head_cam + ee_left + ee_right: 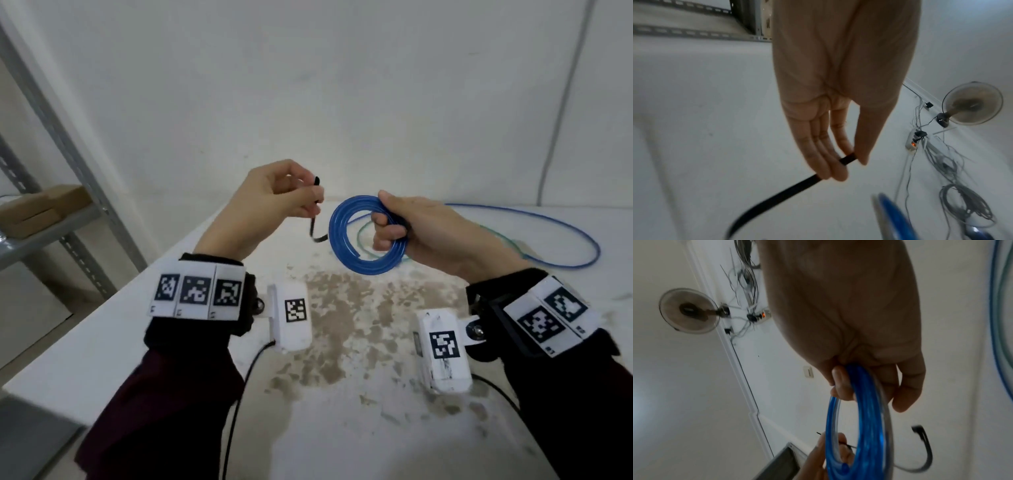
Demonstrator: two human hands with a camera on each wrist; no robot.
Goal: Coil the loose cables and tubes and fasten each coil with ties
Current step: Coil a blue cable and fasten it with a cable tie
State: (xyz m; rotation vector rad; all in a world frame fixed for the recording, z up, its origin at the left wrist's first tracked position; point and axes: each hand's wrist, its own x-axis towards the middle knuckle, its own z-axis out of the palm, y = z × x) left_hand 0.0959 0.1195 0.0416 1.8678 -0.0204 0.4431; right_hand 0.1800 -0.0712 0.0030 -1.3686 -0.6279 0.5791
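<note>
My right hand (394,222) grips a coil of blue translucent tube (342,253) above the white table (102,342); the coil's free end points inward at its lower right. In the right wrist view the fingers curl round the blue coil (869,426). My left hand (308,198) pinches a black strap tie (313,228) between thumb and fingers, just left of the coil; the tie hangs down and curls at its end. The left wrist view shows the black tie (777,194) running out from under the fingertips (836,172).
A loose blue cable (548,233) and a thin green tube (363,236) lie on the table behind the coil. A metal shelf (51,222) with cardboard boxes stands at the left. The tabletop's middle is worn brown. A fan (972,104) and tangled wires lie beyond.
</note>
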